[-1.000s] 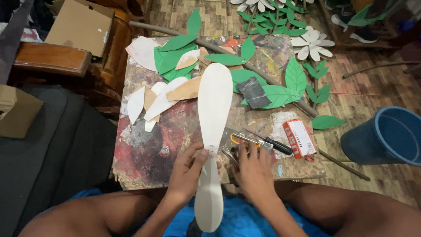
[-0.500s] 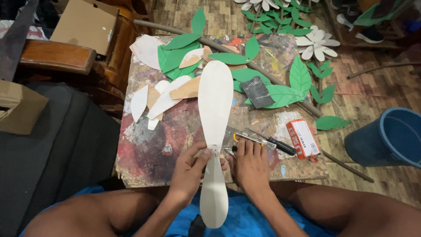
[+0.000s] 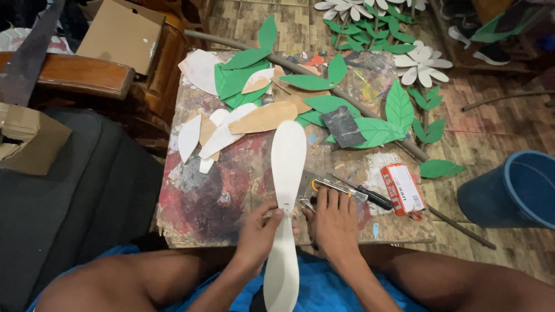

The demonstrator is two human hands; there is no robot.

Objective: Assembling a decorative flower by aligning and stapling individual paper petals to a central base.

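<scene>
A long white cut-out (image 3: 288, 167), shaped like two petals joined at a narrow waist, lies across the front edge of a paint-stained board table (image 3: 219, 196). My left hand (image 3: 257, 231) pinches it at the waist. My right hand (image 3: 334, 219) rests flat on the table beside it, fingers on a metal stapler (image 3: 335, 188). The cut-out's lower half hangs over my lap.
White and tan petal shapes (image 3: 219, 136) and green paper leaves (image 3: 324, 104) lie farther back on the table. A dark grey square (image 3: 342, 126), a black-handled tool (image 3: 373, 198) and a small red-and-white box (image 3: 403, 189) sit to the right. A blue bucket (image 3: 520, 188) stands on the floor.
The white cut-out has slid toward me, so more of it hangs over my lap. Both hands stay at its narrow waist near the table's front edge.
</scene>
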